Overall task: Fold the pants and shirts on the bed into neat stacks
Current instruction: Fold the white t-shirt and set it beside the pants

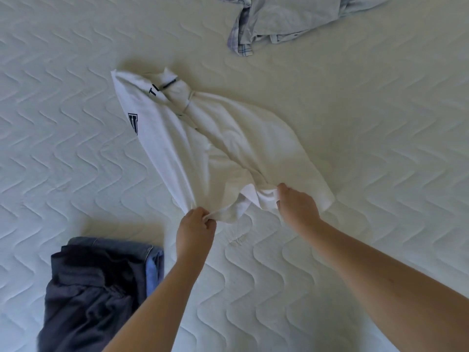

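Nearest the camera, at the lower left, lies a dark pile of pants (96, 288), roughly folded, with a blue denim layer showing beneath a darker, rumpled garment; it rests on the quilted bed (380, 148). To its right, the left hand (195, 229) pinches the near left hem corner of a white shirt (203, 138), fingers curled tight on a gather of cloth. The shirt stretches away across the middle of the bed, bunched and twisted along its length, with dark lettering visible near the far end. Further right, the right hand (297, 204) grips the hem at a second point, fingers closed on the fabric; a loose flap of shirt extends beyond it to the right. At the far upper right, a pale plaid shirt (279, 24) lies crumpled, untouched and well apart from the hands.

Assessment: the step in hand is spreading the white shirt before folding. The next move likely calls for drawing both hem points apart and toward the person to remove the twist, then laying the shirt flat. The plaid shirt remains outstanding.
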